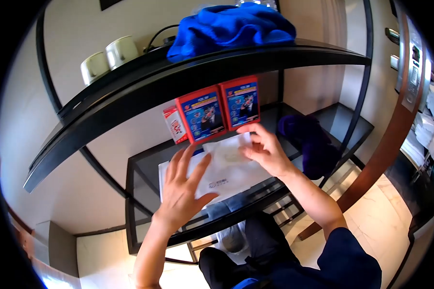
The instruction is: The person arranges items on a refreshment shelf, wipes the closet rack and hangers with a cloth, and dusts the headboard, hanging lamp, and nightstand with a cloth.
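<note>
On the lower glass shelf lies a flat white packet [236,176] with a small dark printed logo, and other white sheets or packets overlap it. My left hand [182,190] is over its left side, fingers spread and nothing held. At the packet's upper right edge is my right hand [270,153], its thumb and forefinger apart with a gap between them. Just behind the packet stand two upright red boxes with blue printed fronts, the left box [201,115] and the right box [241,103]. A smaller red and white box [175,125] leans beside them.
Overhead, the black upper shelf [130,91] carries a crumpled blue cloth [231,29], two pale mugs [122,50] and a dark cable. A dark purple cloth [311,147] lies on the lower shelf's right end. Black frame posts and a brown wooden door edge [371,166] stand to the right.
</note>
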Action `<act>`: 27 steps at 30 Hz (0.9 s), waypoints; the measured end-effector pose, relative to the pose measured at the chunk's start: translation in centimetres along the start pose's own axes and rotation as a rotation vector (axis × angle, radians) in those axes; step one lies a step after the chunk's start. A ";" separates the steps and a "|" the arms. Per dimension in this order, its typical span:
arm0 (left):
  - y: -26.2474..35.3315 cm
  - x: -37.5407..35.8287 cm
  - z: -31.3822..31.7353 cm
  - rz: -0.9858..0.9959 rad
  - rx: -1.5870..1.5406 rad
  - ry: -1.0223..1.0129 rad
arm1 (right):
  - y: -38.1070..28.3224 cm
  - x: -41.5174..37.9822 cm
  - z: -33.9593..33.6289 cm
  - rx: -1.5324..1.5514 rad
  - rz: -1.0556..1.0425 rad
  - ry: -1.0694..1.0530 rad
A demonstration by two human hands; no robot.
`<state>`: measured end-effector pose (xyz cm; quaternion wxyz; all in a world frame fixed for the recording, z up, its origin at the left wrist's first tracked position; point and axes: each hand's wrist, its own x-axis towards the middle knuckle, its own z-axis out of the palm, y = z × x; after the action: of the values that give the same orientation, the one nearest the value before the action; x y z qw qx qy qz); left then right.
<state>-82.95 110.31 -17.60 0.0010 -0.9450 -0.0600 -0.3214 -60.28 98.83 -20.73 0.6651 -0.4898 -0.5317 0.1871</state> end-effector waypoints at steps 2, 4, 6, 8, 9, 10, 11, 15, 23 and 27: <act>-1.4 -3.0 0.3 -0.074 0.082 -0.178 | 0.9 -0.4 -3.0 -0.082 -0.099 0.104; -2.0 -5.1 0.8 -0.134 0.089 -0.331 | 0.7 -1.2 -5.0 -0.046 -0.045 0.172; -1.9 -6.3 1.8 -0.222 0.027 -0.412 | 1.3 -1.6 -6.8 -0.049 -0.032 0.203; -1.6 -6.5 2.2 -0.278 0.002 -0.448 | 2.4 -1.9 -8.3 -0.091 -0.068 0.236; -1.4 -6.3 2.1 -0.281 0.004 -0.447 | 2.8 -2.1 -8.8 -0.123 -0.089 0.290; -1.2 -6.3 2.2 -0.285 0.006 -0.445 | 3.2 -2.3 -9.3 -0.156 -0.109 0.343; -1.2 -6.3 2.4 -0.284 0.012 -0.432 | 3.4 -2.5 -9.6 -0.188 -0.127 0.395; -0.8 -6.1 2.6 -0.296 0.037 -0.384 | 3.2 -3.9 -9.0 -0.671 -0.069 0.523; -0.7 -6.0 3.0 -0.284 0.041 -0.297 | 4.0 -3.8 -8.3 -1.156 0.165 0.231; -1.0 -6.1 3.3 -0.257 0.049 -0.269 | 1.6 -4.0 -8.3 -1.268 0.080 0.256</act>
<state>-85.88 110.75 -23.95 -0.0250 -0.9638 -0.1875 -0.1881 -53.89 92.67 -23.84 0.2974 -0.8254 -0.4370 -0.1982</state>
